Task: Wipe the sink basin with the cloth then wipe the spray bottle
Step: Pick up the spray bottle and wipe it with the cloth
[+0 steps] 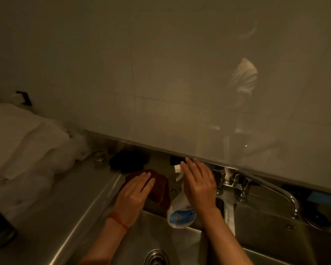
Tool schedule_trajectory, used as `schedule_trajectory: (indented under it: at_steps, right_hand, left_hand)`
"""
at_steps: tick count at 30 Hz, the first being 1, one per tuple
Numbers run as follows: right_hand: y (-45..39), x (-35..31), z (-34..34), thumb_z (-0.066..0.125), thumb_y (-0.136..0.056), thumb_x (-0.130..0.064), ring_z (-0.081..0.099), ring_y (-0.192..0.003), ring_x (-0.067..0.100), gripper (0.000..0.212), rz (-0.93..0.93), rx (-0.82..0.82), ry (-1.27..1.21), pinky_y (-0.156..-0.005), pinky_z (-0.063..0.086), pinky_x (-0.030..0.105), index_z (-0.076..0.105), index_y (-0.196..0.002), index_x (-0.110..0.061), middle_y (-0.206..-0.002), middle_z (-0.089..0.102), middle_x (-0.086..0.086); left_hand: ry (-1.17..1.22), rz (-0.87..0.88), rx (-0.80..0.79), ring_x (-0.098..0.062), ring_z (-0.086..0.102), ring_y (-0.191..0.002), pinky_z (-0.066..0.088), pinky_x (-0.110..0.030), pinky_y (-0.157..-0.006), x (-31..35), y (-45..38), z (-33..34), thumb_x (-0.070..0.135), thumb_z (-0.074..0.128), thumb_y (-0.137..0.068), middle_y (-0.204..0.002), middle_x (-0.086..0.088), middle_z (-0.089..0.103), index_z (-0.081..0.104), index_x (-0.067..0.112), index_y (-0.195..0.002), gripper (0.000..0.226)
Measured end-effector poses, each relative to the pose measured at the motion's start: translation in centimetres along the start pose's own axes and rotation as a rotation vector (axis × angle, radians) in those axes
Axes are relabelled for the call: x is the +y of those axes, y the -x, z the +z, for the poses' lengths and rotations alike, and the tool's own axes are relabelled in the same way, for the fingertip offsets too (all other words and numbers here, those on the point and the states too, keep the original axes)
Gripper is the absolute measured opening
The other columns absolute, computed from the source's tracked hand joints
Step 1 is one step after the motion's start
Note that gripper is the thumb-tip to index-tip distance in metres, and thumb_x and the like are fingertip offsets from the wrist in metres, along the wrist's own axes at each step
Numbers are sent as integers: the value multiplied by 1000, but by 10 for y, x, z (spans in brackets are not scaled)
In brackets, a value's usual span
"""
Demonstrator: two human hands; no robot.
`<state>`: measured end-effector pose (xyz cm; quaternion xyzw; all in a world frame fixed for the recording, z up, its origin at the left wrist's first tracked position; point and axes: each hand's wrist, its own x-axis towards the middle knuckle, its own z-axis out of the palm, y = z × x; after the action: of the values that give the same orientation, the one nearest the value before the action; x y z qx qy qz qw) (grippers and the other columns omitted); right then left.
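Observation:
A dark red cloth (pixel 161 194) lies bunched on the steel rim at the back left of the sink basin (pixel 180 243), one end hanging toward the basin. My left hand (pixel 135 194) presses flat on top of it. A white spray bottle (pixel 180 213) with a blue label hangs tilted over the basin's back edge, nozzle up and away from me. My right hand (pixel 199 188) covers its neck and upper body with straight fingers; the thumb is hidden behind the bottle.
A chrome faucet (pixel 235 183) with a long spout (pixel 287 196) stands just right of my right hand. The drain (pixel 156 258) sits below. White plastic bags (pixel 23 150) fill the left counter, a dark cloth (pixel 128 161) lies behind, and a blue sponge (pixel 323 197) is at right.

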<state>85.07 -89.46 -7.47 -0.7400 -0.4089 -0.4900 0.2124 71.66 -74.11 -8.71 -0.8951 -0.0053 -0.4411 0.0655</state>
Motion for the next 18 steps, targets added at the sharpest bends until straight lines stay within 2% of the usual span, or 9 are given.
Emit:
schedule_trajectory:
  at_steps: [2,4,5,7,14,18]
  right_hand:
    - [0,-1,8,58,-77,-7,65,-100,33,31,20,-6,43,-86,50,46,68,-106,-6,-108,69,14]
    - [-2,-6,16,53,-79,-9,65,-100,33,31,54,-11,84,-85,51,46,68,-106,-6,-107,69,14]
    - [-3,-8,20,54,-79,-9,65,-99,33,30,67,-12,106,-84,51,46,68,-105,-6,-107,69,15]
    - [-7,-12,27,61,-75,-4,66,-98,33,30,92,-15,145,-83,52,46,68,-105,-6,-106,70,15]
    - [-18,-32,54,57,-76,-6,65,-99,33,30,172,-17,241,-84,51,45,68,-104,-5,-106,69,16]
    - [-21,-39,70,75,-66,2,64,-101,33,41,209,-52,247,-87,50,46,68,-106,-6,-108,69,16]
  left_hand:
    - [32,33,-1,-35,74,-86,59,-45,-69,-12,-3,10,-5,40,-75,-97,-22,74,77,-3,-92,40]
    - [67,73,14,-33,74,-85,59,-44,-68,-25,-5,19,-3,36,-90,-95,-21,74,77,-2,-90,42]
    - [85,88,22,-32,74,-84,59,-43,-68,-32,-7,23,0,27,-99,-94,-20,75,78,-1,-89,52]
    - [117,120,32,-32,75,-82,60,-43,-67,-45,-10,29,7,13,-106,-92,-19,75,78,0,-87,68]
    - [165,164,-4,-31,75,-81,59,-42,-65,-84,-11,43,8,8,-106,-90,-19,76,78,0,-86,74]
    - [203,157,-6,-33,75,-81,59,-44,-65,-102,-8,54,10,6,-106,-90,-20,75,78,-1,-86,75]
